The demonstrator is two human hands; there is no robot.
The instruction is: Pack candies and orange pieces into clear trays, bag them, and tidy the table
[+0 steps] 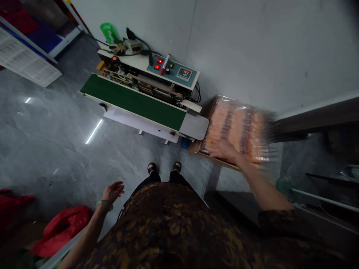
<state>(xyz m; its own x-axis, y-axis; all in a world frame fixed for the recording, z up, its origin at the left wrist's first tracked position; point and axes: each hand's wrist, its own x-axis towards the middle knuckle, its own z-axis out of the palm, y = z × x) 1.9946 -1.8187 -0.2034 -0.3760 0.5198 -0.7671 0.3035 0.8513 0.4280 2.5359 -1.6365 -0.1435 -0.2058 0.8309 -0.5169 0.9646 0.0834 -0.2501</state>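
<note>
The machine point(146, 84) stands along the wall with its green belt point(131, 99) facing the person, and just beyond its right end sits a cardboard box point(194, 148) holding clear plastic packs point(234, 121) with orange and dark bands inside. The right hand point(222, 150) is out over the near left part of the packs, close to the metal plate point(196, 126) at the machine's right end; its fingers look spread, but the blur there is heavy, so I cannot tell whether it is gripping a pack, pressing on one or only passing over. The left hand point(113, 192) hangs well apart from the machine, in front of its left half, loosely curled and with nothing in it. Two switches point(158, 64) glow red on the machine's panel and its display point(184, 73) shows red and green digits, so the machine looks powered. A marker pen point(165, 64) lies across that panel, between the switches and the display. As for progress, every pack in sight lies in the box at the right end, and I would judge the work to be at the stage of handling that stack. Setting the machine up seems done as far as power goes, while whatever is left for the packs cannot be read from here: I cannot make out whether their ends are closed, nor how many there are
</note>
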